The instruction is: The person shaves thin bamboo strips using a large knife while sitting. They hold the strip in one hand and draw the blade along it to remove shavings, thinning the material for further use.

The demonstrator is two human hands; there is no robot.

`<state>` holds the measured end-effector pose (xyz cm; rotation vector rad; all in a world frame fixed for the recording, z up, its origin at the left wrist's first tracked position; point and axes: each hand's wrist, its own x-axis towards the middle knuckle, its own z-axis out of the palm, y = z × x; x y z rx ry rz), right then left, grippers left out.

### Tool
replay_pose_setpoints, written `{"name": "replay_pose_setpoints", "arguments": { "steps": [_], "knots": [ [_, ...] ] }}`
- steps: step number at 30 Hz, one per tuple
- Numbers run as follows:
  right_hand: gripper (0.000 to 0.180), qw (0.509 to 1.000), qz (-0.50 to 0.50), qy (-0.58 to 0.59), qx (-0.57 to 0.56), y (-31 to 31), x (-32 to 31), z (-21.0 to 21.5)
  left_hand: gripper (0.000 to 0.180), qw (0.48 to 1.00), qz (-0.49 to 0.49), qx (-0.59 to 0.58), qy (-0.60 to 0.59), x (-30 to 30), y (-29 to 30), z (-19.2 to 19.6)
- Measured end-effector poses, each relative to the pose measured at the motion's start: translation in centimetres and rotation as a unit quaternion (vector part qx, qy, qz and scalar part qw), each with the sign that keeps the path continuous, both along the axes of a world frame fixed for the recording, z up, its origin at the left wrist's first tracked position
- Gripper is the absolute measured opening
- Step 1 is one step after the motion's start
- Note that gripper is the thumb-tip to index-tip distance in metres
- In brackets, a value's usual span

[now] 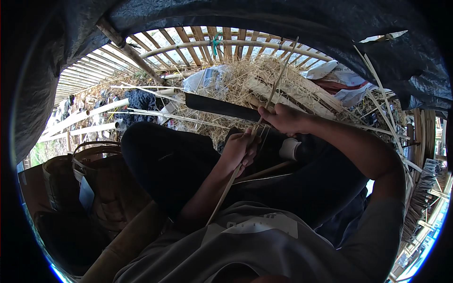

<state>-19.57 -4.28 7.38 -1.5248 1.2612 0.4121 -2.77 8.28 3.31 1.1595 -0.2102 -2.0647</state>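
Note:
A long, thin bamboo strip point(278, 81) slants from my lap up toward the slatted fence. My left hand point(241, 149) is closed around it in front of my body. Just above and to the right, my right hand point(286, 119) grips a machete, its handle hidden in the fist. The wide dark blade point(221, 107) points left, and its base crosses the strip close to my right thumb. Whether the edge is biting into the strip cannot be made out. Both hands are above my folded legs point(165, 153) in dark trousers.
Shavings point(264, 75) are heaped beyond my knees, beside pale bamboo poles point(101, 107) at left. A woven basket point(101, 184) and a thick bamboo culm point(125, 243) lie at my left. Long strips point(384, 96) lean at right. A slatted bamboo fence point(188, 47) stands behind, under dark sheeting point(306, 16).

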Motion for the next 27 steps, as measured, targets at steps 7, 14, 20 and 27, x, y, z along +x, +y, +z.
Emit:
{"name": "replay_pose_setpoints", "arguments": {
  "steps": [7,14,20,27],
  "knots": [
    [0.062,0.948,0.169,-0.146,-0.227,-1.4,-3.3,-1.4,0.035,0.998,0.003,-0.017,0.057,-0.2,-0.4,0.2],
    [0.036,0.957,0.166,0.122,-0.204,-0.5,-1.5,-1.2,0.031,0.999,0.005,-0.015,0.035,-0.4,0.1,0.0],
    [0.033,0.949,0.087,0.119,-0.280,-1.6,-2.5,-2.5,0.033,0.999,-0.012,-0.027,0.038,-0.7,0.5,0.3],
    [0.035,0.956,0.016,0.167,-0.241,-3.2,-3.5,-0.7,0.037,0.999,-0.004,-0.018,0.041,-0.5,0.1,0.6]
  ]
}}
